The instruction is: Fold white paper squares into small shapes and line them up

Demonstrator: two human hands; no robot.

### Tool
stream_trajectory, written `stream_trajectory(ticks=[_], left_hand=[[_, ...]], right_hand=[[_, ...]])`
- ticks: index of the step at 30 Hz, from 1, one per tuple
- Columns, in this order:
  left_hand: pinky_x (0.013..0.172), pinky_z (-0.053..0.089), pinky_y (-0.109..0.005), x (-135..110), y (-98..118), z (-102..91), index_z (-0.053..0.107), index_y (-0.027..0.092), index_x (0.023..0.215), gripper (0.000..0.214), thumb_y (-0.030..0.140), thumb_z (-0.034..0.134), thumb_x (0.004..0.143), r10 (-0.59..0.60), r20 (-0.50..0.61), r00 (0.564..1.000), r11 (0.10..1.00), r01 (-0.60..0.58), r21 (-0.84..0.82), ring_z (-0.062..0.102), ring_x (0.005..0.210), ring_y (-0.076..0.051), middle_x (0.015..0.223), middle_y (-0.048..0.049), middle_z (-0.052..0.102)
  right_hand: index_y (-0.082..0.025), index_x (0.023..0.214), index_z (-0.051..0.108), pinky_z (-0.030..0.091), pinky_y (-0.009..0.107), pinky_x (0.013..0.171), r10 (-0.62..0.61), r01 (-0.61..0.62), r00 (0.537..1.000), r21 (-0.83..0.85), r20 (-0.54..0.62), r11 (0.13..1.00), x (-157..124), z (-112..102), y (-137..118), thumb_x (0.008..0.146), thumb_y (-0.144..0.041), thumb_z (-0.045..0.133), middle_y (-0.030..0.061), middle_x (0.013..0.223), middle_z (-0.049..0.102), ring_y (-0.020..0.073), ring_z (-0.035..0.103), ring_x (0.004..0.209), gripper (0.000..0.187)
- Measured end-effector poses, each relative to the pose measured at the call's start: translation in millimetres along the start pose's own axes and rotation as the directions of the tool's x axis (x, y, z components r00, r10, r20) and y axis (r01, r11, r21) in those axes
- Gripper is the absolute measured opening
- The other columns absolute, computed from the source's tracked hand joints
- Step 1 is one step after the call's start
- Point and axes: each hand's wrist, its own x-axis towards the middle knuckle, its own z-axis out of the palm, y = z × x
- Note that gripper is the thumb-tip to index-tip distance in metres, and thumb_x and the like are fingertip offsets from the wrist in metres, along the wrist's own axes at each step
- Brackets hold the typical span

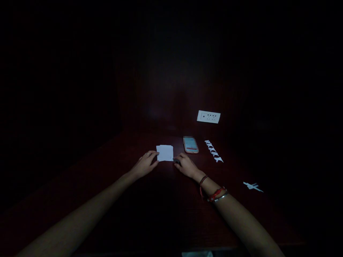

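Note:
A small, roughly square stack of white paper (165, 153) lies flat on the dark reddish table, its edges slightly uneven. My left hand (146, 164), with a ring on one finger, holds the stack's left edge, forefinger at the upper side and thumb lower down. At the lower right corner is my right hand (187, 165), its fingers curled inward. Something small and dark shows between its thumb and fingers, too dim to name. Bracelets circle the right wrist.
A phone (191, 145) with a lit, blurred screen lies behind my right hand. Further right runs a row of folded white paper pieces (213, 151). Paper strips (253, 186) lie crossed near the right side. A white socket panel (208, 116) sits on the back wall.

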Motion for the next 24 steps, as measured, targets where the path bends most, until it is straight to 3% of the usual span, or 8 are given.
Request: stream_trajectory(ticks=[9, 18, 24], left_hand=[[0.087, 0.031, -0.034, 1.3, -7.4, 3.4, 0.039, 0.019, 0.115, 0.038, 0.035, 0.037, 0.081, -0.023, 0.05, 0.998, 1.0, 0.022, 0.008, 0.04, 0.108, -0.021, 0.116, -0.0072, 0.046], [0.085, 0.033, -0.032, 2.0, -8.7, -0.1, 0.043, 0.021, 0.113, 0.036, 0.035, 0.04, 0.08, -0.014, 0.051, 0.999, 1.0, 0.013, 0.021, 0.045, 0.103, -0.021, 0.111, -0.0066, 0.05], [0.085, 0.033, -0.031, 2.3, -3.2, -5.9, 0.04, 0.02, 0.115, 0.037, 0.033, 0.039, 0.081, -0.008, -0.002, 1.0, 1.0, 0.008, -0.005, 0.044, 0.103, -0.02, 0.115, -0.0062, 0.047]], right_hand=[[-0.016, 0.105, 0.05, 0.034, 0.029, 0.085, -0.035, 0.034, 0.999, -0.041, -0.011, 0.999, 32.5, 12.6, -13.4, 0.078, -0.025, 0.047, 0.0088, 0.105, 0.046, 0.0176, 0.041, 0.099, 0.029], [-0.018, 0.095, 0.057, 0.035, 0.027, 0.081, -0.06, 0.062, 0.998, -0.078, 0.027, 0.995, 42.0, 15.6, -19.7, 0.081, -0.023, 0.043, 0.0069, 0.097, 0.055, 0.0165, 0.045, 0.094, 0.021], [-0.017, 0.096, 0.057, 0.036, 0.025, 0.079, -0.025, 0.023, 0.998, -0.045, -0.054, 0.999, 42.4, 11.0, -22.1, 0.083, -0.019, 0.037, 0.0075, 0.095, 0.056, 0.0152, 0.049, 0.091, 0.024]])
